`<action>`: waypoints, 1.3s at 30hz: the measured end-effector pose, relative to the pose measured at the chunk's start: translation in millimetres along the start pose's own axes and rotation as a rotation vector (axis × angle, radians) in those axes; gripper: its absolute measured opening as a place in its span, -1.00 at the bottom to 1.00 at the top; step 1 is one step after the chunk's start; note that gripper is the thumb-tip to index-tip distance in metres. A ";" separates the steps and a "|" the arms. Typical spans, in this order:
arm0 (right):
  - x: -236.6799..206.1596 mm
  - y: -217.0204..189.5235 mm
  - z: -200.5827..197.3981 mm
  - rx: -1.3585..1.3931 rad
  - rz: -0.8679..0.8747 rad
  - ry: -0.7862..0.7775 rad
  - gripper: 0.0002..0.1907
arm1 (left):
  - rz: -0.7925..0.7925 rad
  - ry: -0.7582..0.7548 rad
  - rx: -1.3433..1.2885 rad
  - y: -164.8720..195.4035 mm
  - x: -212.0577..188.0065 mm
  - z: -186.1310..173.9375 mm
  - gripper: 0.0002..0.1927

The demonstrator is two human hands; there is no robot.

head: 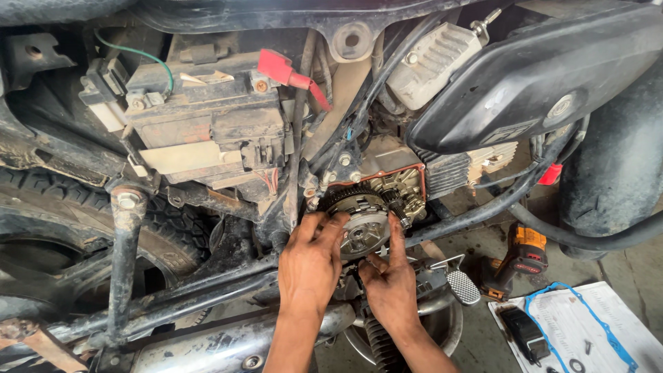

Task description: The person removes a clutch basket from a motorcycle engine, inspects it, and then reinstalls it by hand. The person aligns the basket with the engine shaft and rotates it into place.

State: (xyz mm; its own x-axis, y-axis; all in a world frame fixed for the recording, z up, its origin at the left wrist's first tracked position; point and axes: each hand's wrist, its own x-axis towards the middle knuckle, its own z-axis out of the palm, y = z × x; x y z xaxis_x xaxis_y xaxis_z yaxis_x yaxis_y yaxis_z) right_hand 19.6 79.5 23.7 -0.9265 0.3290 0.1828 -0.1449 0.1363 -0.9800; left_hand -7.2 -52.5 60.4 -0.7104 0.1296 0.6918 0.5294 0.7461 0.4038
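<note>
A round metal clutch assembly (364,228) with a toothed outer ring sits in the opened side of a dirty motorcycle engine (387,176). My left hand (311,266) grips the clutch's left rim, fingers spread over its edge. On the clutch's right side rests my right hand (390,280), its index finger reaching up beside a small gear shaft (399,205). Both hands are oily and press on the clutch from below.
A battery box (204,117) with a red terminal cap (280,68) sits upper left. The rear tyre (83,214), frame tubes and exhaust pipe (235,345) run below. On the floor at right lie an orange power tool (521,259), a blue gasket (587,324) and paper.
</note>
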 end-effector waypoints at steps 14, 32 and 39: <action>1.8 -1.5 11.8 -0.447 -0.237 0.072 0.15 | -0.047 0.269 0.027 -0.8 -14.4 21.1 -0.82; -3.2 -25.9 42.4 -0.402 -0.028 0.313 0.25 | -0.268 0.299 -0.197 11.1 -31.4 -5.1 -0.80; 0.9 -14.2 43.1 -0.386 -0.025 0.310 0.27 | -0.366 0.181 -0.097 11.6 -6.0 8.1 -0.83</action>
State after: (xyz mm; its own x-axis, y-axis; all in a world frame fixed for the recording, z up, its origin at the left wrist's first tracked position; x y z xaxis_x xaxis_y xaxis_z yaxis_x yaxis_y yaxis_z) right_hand 5.8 37.5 34.4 -0.7689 0.5757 0.2779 0.0281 0.4648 -0.8850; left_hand -0.6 -39.3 56.0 -0.7715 -0.2560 0.5825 0.3043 0.6556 0.6911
